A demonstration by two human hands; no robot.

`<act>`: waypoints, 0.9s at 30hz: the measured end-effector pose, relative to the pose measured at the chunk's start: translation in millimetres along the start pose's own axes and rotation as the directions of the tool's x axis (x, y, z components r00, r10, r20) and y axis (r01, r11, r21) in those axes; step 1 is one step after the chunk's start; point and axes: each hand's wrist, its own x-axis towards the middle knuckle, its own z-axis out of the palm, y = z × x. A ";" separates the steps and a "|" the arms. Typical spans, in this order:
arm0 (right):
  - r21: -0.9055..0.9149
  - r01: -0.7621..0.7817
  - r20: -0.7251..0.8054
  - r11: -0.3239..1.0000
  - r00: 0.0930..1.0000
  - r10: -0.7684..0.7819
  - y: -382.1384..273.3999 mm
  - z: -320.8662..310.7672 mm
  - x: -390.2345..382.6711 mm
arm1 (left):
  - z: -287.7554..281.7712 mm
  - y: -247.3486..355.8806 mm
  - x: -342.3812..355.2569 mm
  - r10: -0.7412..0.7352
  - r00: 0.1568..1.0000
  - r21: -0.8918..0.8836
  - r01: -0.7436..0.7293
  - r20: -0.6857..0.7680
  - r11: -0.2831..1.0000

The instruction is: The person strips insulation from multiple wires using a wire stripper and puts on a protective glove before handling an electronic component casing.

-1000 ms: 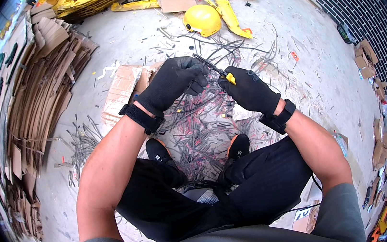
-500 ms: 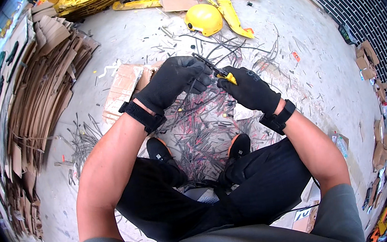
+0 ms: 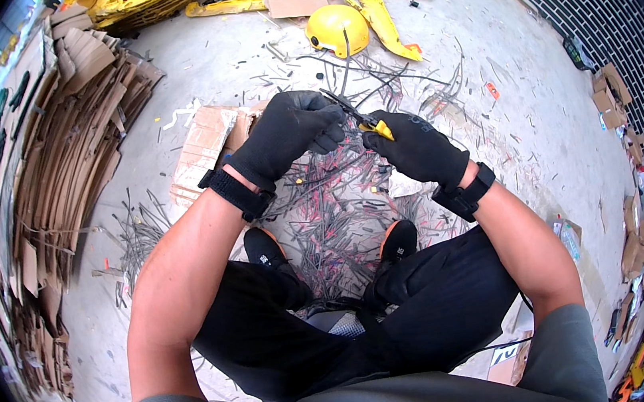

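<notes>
Left hand: My black-gloved left hand [image 3: 297,128] is raised over the scrap, fingers curled and pressed together with the thumb against them; I cannot tell what, if anything, is pinched inside.
Right hand: My black-gloved right hand [image 3: 416,148] has its fingers wrapped around the yellow handles of a dark metal hand tool [image 3: 364,121], leaving its slim working end free.
Tool angle: It slants up and to the left, probably gripped this way so its tip sits right beside my left fingers.
Strip: A thin, dark, flexible strip [image 3: 346,69] stands up beyond the tip, crossing in front of a glossy yellow rounded helmet [image 3: 333,29]; its lower end is too small and blurred for me to say which hand or tool bears it.
Between the shoes: A tangled spread of grey, black and reddish cable scraps [image 3: 330,200] lies below both hands, where anything let go would likely land.
Left side: A torn brown cardboard piece [image 3: 200,156] lies flat beyond my left wrist, apart from the tall leaning stack of flattened brown cardboard [image 3: 80,126].
</notes>
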 end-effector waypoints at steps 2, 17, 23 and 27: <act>0.002 0.030 -0.030 1.000 0.999 -0.030 2.4 2.1 -1.2 | 0.8 0.4 -0.1 0.005 1.000 0.002 -0.005 0.003 1.000; 0.074 -0.024 -0.058 0.997 0.998 0.028 -11.7 -1.6 -1.5 | 3.1 3.3 -3.3 0.095 0.993 -0.097 -0.087 0.075 0.991; 0.050 0.070 -0.112 0.996 0.992 -0.064 0.2 5.7 -0.7 | -1.6 4.1 -4.2 0.052 0.989 -0.111 -0.036 0.141 0.993; 0.040 0.073 -0.089 0.996 0.994 -0.070 0.2 4.7 1.9 | -1.1 3.3 -3.5 0.040 0.996 -0.059 -0.035 0.079 0.998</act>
